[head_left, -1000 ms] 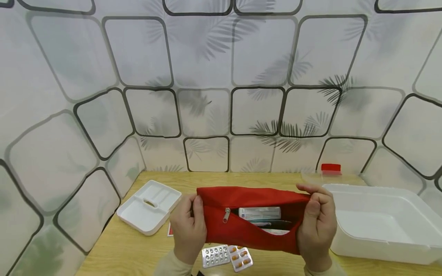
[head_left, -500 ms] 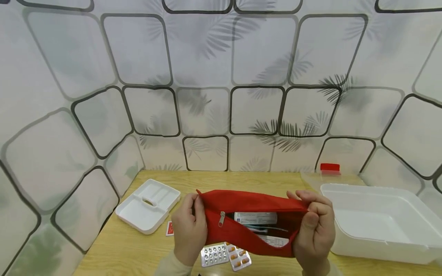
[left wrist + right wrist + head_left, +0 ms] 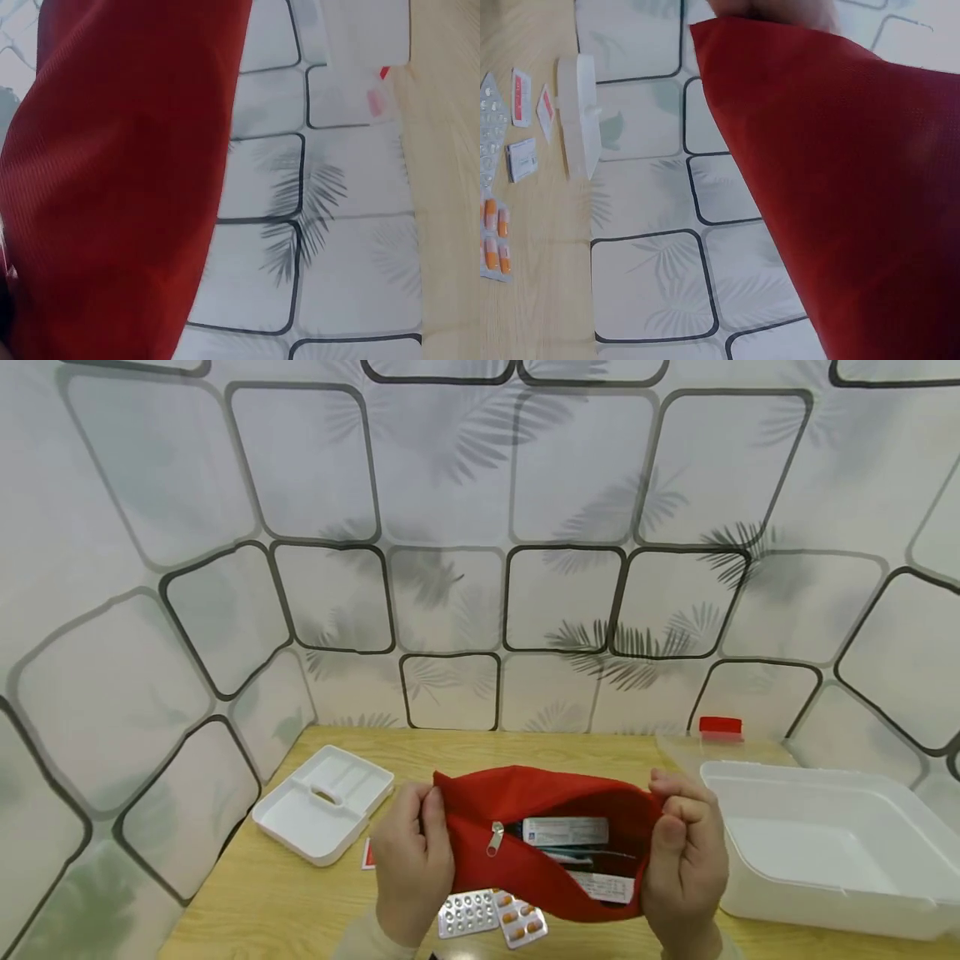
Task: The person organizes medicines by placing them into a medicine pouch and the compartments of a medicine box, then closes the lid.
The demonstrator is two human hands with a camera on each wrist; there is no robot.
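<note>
A red zippered pouch (image 3: 480,868) is held up over the table, its mouth spread wide toward the head camera. My left hand (image 3: 414,864) grips its left end, thumb on the near face. At the other end my right hand (image 3: 686,868) pinches the fabric by the opening. The zipper pull (image 3: 495,838) hangs at the left of the gap. Inside show a white printed box (image 3: 566,831), a lower white printed packet (image 3: 604,887) and thin pale items between them. Red fabric fills much of both wrist views, hiding most of the hands there.
Below the pouch lie a silver blister pack (image 3: 467,914) and one with orange capsules (image 3: 521,922). A white handled tray (image 3: 318,835) sits left, a white bin (image 3: 832,902) right, with a red latch (image 3: 720,725) behind it. Small sachets (image 3: 521,97) and a little box (image 3: 522,159) lie near the tray.
The pouch's mouth has spread wider, showing more of the contents. My right hand has tilted its end, and the far rim has lifted. Both hands keep their grip.
</note>
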